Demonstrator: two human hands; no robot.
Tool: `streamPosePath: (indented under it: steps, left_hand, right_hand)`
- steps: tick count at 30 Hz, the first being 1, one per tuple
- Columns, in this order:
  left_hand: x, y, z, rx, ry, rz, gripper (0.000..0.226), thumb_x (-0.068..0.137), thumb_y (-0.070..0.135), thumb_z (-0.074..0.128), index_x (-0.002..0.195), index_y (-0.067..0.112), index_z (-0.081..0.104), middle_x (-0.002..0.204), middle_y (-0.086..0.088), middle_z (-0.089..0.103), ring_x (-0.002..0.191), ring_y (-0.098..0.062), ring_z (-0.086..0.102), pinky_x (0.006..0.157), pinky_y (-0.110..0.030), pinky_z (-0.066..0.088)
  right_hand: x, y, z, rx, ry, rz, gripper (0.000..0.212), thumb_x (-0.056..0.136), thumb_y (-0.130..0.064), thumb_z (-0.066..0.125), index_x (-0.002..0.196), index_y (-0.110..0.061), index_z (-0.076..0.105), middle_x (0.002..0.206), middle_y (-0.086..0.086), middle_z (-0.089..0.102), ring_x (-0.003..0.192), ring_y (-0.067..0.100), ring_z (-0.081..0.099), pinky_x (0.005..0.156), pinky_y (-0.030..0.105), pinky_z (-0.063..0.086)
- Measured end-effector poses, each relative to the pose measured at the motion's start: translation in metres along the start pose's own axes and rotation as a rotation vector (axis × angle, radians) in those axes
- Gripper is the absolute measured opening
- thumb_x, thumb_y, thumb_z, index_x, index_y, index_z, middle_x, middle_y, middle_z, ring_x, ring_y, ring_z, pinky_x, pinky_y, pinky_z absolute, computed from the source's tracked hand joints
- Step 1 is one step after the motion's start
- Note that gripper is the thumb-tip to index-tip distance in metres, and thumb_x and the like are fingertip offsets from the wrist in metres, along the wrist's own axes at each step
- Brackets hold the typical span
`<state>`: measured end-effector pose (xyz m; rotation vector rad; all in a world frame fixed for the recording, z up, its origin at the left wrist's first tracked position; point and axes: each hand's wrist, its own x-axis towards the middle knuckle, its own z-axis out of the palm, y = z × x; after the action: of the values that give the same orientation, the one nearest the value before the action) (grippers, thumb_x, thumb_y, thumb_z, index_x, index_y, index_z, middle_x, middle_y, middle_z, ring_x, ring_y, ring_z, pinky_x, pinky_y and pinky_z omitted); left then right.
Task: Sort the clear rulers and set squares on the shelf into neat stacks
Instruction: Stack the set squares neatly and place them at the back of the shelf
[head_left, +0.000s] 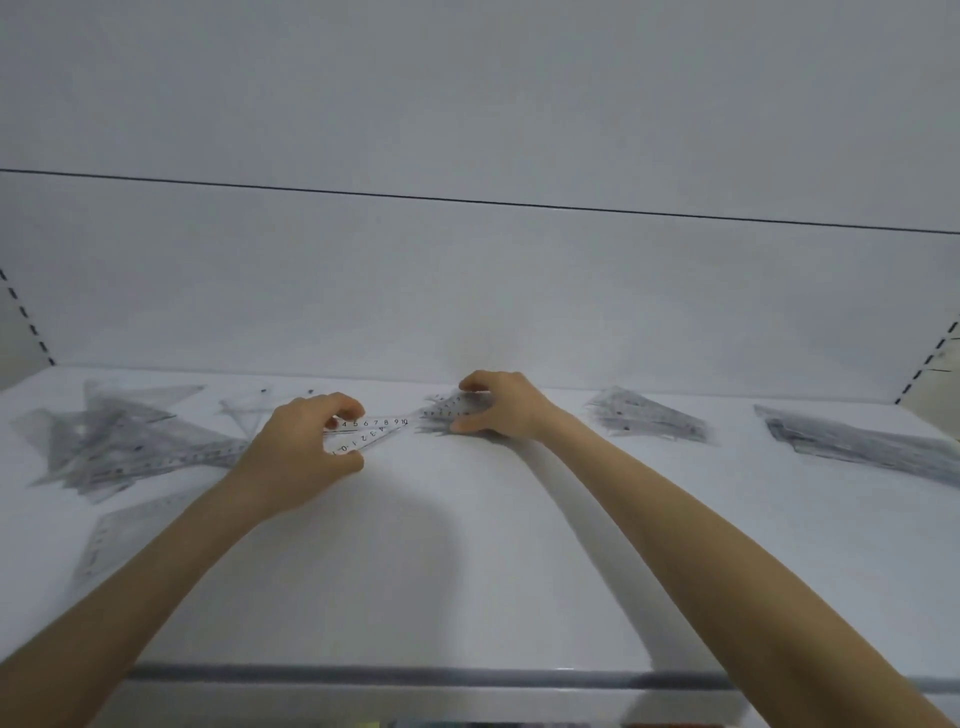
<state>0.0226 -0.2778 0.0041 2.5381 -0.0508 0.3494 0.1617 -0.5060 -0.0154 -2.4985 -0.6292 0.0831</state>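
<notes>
At the back edge of the shelf (467, 545), left hand (306, 441) pinches a set square (374, 434); right hand (501, 405) grips a stack (444, 415).

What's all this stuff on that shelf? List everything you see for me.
shelf: one, white, lower view
front rail: one, grey, shelf's near edge
back panel: one, white, behind shelf
slotted uprights: two, white, far left and right edges
jumbled pile: one, clear rulers and set squares, left end
lone set square: one, clear, near left
faint pieces: count unclear, clear, right of jumbled pile
held set square: one, clear, black numbers, centre
middle stack: one, clear, centre
second stack: one, clear, right of centre
long stack: one, clear, far right
left hand: one, pinches held set square
right hand: one, grips middle stack
</notes>
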Motion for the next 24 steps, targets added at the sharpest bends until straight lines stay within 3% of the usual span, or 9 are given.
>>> streamPosePath:
  steps: [4,8,12,14,18,20,24]
  left_hand:
    - [0.001,0.004,-0.001,0.033,-0.020,0.055,0.040,0.075,0.006,0.070,0.112,0.019,0.061,0.090,0.028,0.047,0.088,-0.004,0.048,0.070,-0.008,0.034]
    - [0.005,0.019,0.005,-0.012,-0.054,0.147,0.043,0.075,0.007,0.069,0.109,0.030,0.057,0.094,0.029,0.044,0.090,-0.001,0.047,0.076,-0.016,0.035]
    - [0.013,0.040,0.022,-0.070,-0.162,0.235,0.045,0.069,0.026,0.065,0.109,0.041,0.052,0.102,0.018,0.052,0.094,0.001,0.049,0.081,-0.020,0.037]
    - [0.017,0.055,0.033,-0.107,-0.232,0.341,0.048,0.065,0.027,0.062,0.107,0.047,0.051,0.102,0.022,0.057,0.099,0.002,0.050,0.079,-0.011,0.038]
    - [0.022,0.091,0.064,-0.150,-0.324,0.499,0.046,0.065,0.032,0.060,0.108,0.044,0.052,0.105,0.023,0.059,0.101,0.002,0.050,0.078,-0.012,0.039]
    - [0.026,0.109,0.081,-0.155,-0.360,0.557,0.046,0.066,0.036,0.061,0.107,0.048,0.046,0.108,0.022,0.057,0.100,0.002,0.050,0.077,-0.015,0.040]
    - [0.030,0.140,0.109,-0.148,-0.383,0.619,0.052,0.071,0.036,0.069,0.120,0.037,0.051,0.112,0.020,0.052,0.094,0.006,0.048,0.077,-0.016,0.041]
  right_hand:
    - [-0.014,-0.001,-0.007,0.084,-0.002,0.001,0.079,0.070,-0.041,0.083,0.139,-0.022,0.048,0.142,-0.002,0.049,0.133,0.018,0.040,0.103,0.028,0.034]
    - [-0.047,-0.014,-0.019,0.167,0.063,-0.110,0.067,0.079,-0.033,0.077,0.139,-0.027,0.047,0.143,-0.009,0.048,0.132,0.010,0.040,0.110,0.029,0.032]
    - [-0.088,-0.026,-0.023,0.114,0.024,-0.175,0.062,0.079,-0.031,0.078,0.136,-0.023,0.052,0.131,-0.006,0.060,0.117,0.008,0.054,0.101,0.024,0.041]
    - [-0.103,-0.022,-0.023,-0.024,0.065,-0.191,0.058,0.079,-0.033,0.077,0.131,-0.019,0.057,0.117,-0.002,0.067,0.102,0.012,0.063,0.091,0.028,0.047]
    - [-0.138,0.005,-0.039,-0.062,0.156,-0.061,0.045,0.080,-0.028,0.076,0.121,-0.013,0.066,0.098,0.000,0.072,0.082,0.013,0.066,0.081,0.027,0.050]
    - [-0.160,0.020,-0.050,-0.073,0.192,-0.004,0.038,0.080,-0.027,0.077,0.114,-0.012,0.069,0.093,0.001,0.073,0.080,0.013,0.066,0.080,0.026,0.050]
    - [-0.202,0.049,-0.073,-0.126,0.271,0.102,0.031,0.081,-0.025,0.076,0.107,-0.010,0.071,0.091,0.001,0.073,0.080,0.016,0.066,0.081,0.030,0.050]
